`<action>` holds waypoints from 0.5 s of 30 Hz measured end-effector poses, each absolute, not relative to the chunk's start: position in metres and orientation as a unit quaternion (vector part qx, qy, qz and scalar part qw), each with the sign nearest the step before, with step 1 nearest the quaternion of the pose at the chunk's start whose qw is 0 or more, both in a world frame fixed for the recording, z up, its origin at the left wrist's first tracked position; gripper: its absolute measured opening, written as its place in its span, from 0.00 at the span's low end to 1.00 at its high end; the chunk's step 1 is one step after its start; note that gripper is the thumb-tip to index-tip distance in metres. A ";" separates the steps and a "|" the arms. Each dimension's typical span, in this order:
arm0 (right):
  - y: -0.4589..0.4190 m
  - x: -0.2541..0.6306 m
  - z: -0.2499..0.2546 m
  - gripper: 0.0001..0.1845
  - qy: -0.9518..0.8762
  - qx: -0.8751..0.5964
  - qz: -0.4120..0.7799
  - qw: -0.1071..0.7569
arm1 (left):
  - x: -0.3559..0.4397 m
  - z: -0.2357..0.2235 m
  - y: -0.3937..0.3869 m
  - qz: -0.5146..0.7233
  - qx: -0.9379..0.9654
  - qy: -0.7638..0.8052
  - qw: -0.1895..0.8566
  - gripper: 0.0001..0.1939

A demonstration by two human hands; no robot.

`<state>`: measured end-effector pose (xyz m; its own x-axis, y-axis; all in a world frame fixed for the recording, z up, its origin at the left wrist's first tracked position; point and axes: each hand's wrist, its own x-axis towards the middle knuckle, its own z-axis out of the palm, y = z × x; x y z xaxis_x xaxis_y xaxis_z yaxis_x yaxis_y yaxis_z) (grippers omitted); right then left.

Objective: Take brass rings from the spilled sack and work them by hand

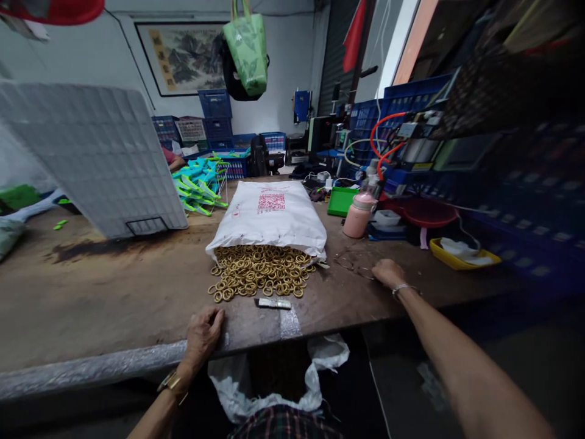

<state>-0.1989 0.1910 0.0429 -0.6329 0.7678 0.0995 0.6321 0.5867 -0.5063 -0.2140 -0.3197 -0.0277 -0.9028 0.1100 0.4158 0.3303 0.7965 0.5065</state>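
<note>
My left hand (205, 332) rests at the table's front edge, its fingers curled with nothing seen in them. My right hand (388, 274) lies farther right on the tabletop, fingers closed at the end of a pair of thin-framed eyeglasses (351, 266). Between the hands, a white sack (272, 210) with red print lies on its side, mouth toward me. Many brass-coloured rings (260, 271) spill from it onto the table. In front of the rings lies a small flat dark-and-silver object (273, 303), perhaps a cutter blade wrapped in tape.
A pink bottle (359, 214), a green tray (342, 201) and a yellow tray (464, 255) stand right. At left a grey ribbed plastic panel (95, 158) stands upright near cyan-green plastic parts (201, 183). Below the edge hangs an open white woven bag (315, 372).
</note>
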 end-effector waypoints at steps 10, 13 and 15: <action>0.167 -0.150 0.034 0.18 -0.848 -0.339 0.323 0.247 | -0.208 -0.024 -0.314 -0.411 -0.133 -0.885 0.173 0.15; 0.152 -0.132 0.038 0.16 -0.832 -0.281 0.361 0.314 | -0.197 -0.006 -0.290 -0.483 -0.153 -0.845 0.174 0.16; 0.133 -0.120 0.048 0.14 -0.841 -0.236 0.357 0.332 | -0.186 0.011 -0.268 -0.538 -0.176 -0.810 0.153 0.17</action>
